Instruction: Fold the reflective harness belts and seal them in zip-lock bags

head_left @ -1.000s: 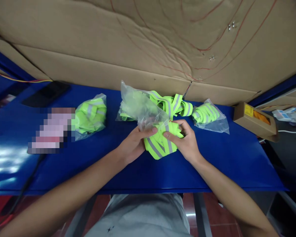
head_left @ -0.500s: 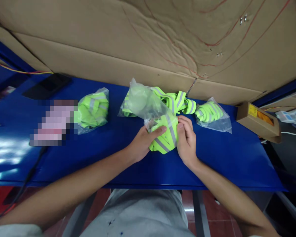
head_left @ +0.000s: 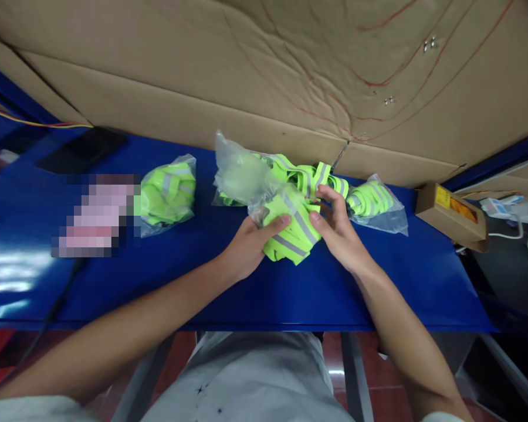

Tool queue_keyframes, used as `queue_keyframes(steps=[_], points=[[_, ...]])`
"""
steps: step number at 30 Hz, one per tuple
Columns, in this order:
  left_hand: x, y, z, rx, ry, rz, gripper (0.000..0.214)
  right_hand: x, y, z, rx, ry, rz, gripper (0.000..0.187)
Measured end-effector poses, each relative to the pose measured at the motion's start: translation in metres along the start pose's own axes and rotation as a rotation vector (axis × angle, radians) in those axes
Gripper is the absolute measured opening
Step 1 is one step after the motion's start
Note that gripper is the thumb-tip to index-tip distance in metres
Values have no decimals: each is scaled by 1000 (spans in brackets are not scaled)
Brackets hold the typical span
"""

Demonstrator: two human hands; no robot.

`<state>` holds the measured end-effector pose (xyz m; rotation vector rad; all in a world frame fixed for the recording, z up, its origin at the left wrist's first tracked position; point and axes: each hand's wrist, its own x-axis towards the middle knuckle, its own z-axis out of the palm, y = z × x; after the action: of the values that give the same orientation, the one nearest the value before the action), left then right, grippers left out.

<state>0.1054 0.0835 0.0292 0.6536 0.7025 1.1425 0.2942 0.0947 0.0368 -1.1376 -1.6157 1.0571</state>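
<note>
A folded bundle of neon yellow-green reflective straps [head_left: 293,231] with grey stripes is between my hands above the table. My left hand [head_left: 250,243] grips its left side, thumb on top and fingers underneath. A clear plastic bag [head_left: 235,164] rises from the bundle's upper left, puffed out; how far it covers the straps is hard to see. My right hand [head_left: 341,225] is at the right edge, its thumb touching the straps while the fingers are spread and raised. Behind the bundle lie loose reflective straps [head_left: 310,176], partly covered by the bag.
Bagged straps lie at the left [head_left: 169,190] and at the right [head_left: 374,199] on the blue table [head_left: 149,281]. A cardboard box [head_left: 451,214] stands at the right end. A dark flat object [head_left: 81,149] and a pixelated patch are at the left. Cardboard [head_left: 180,64] lines the back.
My right hand's fingers have lifted and spread, with its thumb now over the bundle's edge. The bundle has tilted and shifted slightly up, and the plastic bag has swung left.
</note>
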Motion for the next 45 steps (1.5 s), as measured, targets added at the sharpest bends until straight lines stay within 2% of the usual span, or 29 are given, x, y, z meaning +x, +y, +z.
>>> queue_keyframes(steps=[2, 3, 5, 7, 10, 13, 15, 19, 22, 24, 26, 29, 32, 35, 38, 41, 43, 45], points=[[1, 7, -1, -15, 44, 55, 48, -1, 1, 4, 149, -46, 146, 62], [2, 9, -1, -15, 71, 67, 47, -2, 1, 7, 199, -43, 173, 58], [4, 11, -3, 2, 103, 65, 47, -3, 1, 15, 221, 38, 122, 48], [6, 11, -5, 22, 87, 48, 50, -3, 2, 17, 149, 101, 36, 41], [7, 9, -9, 57, 50, 31, 54, -5, 2, 12, -7, 36, 5, 32], [8, 7, -10, 96, 69, -1, 51, -8, 2, 8, -111, 7, -58, 25], [9, 5, -9, 89, 60, -25, 50, -11, 2, 9, -126, 63, -61, 26], [7, -1, -6, 66, -4, -92, 50, -11, 1, 15, -27, 196, 69, 33], [4, -5, -4, 18, -36, -125, 49, -10, 1, 19, 102, 315, 99, 37], [4, -6, -2, -24, -13, -97, 51, -8, 0, 19, 261, 354, 113, 48], [6, -4, -2, -42, 57, -27, 52, -8, -2, 19, 383, 276, 156, 52], [9, -2, -3, -25, 147, 84, 55, -11, -4, 20, 381, 44, 202, 48], [10, -4, -7, 29, 136, 120, 59, -15, 0, 22, 344, -82, 214, 48], [8, -8, -9, 77, 64, 106, 61, -16, 5, 21, 297, -44, 180, 45], [5, -12, -8, 84, -17, 57, 58, -14, 8, 21, 324, 75, 203, 46], [3, -15, -6, 103, -38, 45, 56, -11, 9, 21, 396, 192, 239, 53], [2, -14, -5, 107, -36, 41, 57, -9, 8, 21, 385, 217, 213, 53], [1, -10, -5, 98, -39, 24, 58, -8, 7, 19, 358, 185, 184, 50]])
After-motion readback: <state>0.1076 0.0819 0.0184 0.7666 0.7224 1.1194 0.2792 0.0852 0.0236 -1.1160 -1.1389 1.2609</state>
